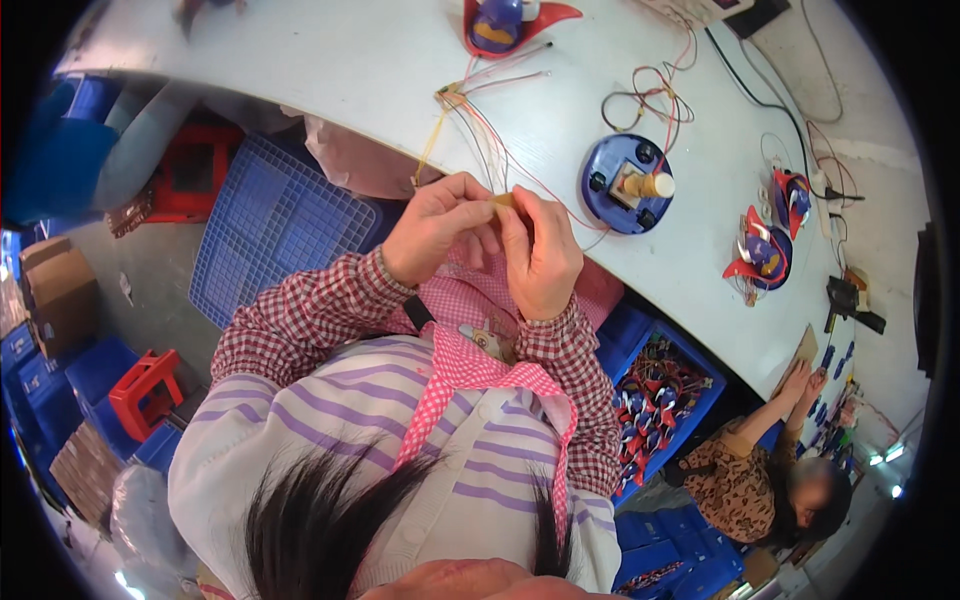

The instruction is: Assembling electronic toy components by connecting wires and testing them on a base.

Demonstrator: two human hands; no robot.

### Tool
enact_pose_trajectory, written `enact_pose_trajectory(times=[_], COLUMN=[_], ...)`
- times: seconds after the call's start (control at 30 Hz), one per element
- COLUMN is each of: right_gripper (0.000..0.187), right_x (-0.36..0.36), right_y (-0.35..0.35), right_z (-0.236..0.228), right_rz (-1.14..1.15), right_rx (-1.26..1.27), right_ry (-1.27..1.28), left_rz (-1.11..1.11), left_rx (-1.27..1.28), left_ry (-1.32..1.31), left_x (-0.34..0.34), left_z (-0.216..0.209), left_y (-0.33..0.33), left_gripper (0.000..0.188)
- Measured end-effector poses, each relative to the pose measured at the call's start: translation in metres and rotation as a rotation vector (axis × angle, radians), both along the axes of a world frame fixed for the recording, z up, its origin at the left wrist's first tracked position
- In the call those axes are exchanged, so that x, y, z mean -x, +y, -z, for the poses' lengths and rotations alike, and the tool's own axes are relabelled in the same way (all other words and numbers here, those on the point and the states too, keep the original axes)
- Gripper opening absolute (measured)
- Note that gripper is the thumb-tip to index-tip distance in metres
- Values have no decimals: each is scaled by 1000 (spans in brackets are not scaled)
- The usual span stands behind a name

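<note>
At the near edge of the table, my left hand and my right hand meet with fingertips closed. Between them they pinch a small yellow-brown piece, mostly covered by the fingers; its exact kind is hard to make out. Thin wires run from just beyond the fingers up to a small board with red, dark and yellow leads. Above it sits a purple and red toy part with white and orange areas. To the right of my hands stands a round blue base carrying a pale knob on top.
Two more purple and red toy parts lie on the white table at right, near cables. Below the table, a blue crate holds several such parts. A co-worker sits at lower right. At left are a blue plastic grid and red stools.
</note>
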State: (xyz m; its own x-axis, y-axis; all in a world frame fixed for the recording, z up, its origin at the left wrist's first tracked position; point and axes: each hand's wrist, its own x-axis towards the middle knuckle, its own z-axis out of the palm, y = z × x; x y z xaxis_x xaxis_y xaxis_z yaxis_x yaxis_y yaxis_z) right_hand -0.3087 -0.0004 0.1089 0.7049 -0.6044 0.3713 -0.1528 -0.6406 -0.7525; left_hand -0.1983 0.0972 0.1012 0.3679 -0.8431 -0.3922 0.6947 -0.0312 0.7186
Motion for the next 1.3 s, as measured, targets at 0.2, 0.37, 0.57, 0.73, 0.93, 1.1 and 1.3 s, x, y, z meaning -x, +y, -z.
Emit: enact_pose_trajectory(times=[0.2,0.37,0.57,0.73,0.93,1.1,1.3], right_gripper=[21,18,14,13,14,14,15], right_x=[-4,0,-4,-7,-12,-12,-11], right_y=[-4,-21,-32,-38,-42,-42,-42], right_z=[4,-3,0,8,19,21,21], right_rz=[-19,-16,-26,8,12,21,9], right_rx=[187,48,-283,-257,-306,-310,-278], right_ry=[-10,2,-92,-124,-106,-147,-143], left_rz=[-39,-47,-67,-15,147,188,218], left_rx=[32,-68,-376,-393,-368,-306,-251], left_ry=[-50,-700,-2020,-2096,-1355,-1257,-1187], left_x=[11,-22,-112,-106,-124,-134,-131], left_z=[0,-11,7,13,2,3,2], left_y=[-2,-1,-31,-45,-51,-57,-61], left_gripper=[10,18,20,18,17,19,24])
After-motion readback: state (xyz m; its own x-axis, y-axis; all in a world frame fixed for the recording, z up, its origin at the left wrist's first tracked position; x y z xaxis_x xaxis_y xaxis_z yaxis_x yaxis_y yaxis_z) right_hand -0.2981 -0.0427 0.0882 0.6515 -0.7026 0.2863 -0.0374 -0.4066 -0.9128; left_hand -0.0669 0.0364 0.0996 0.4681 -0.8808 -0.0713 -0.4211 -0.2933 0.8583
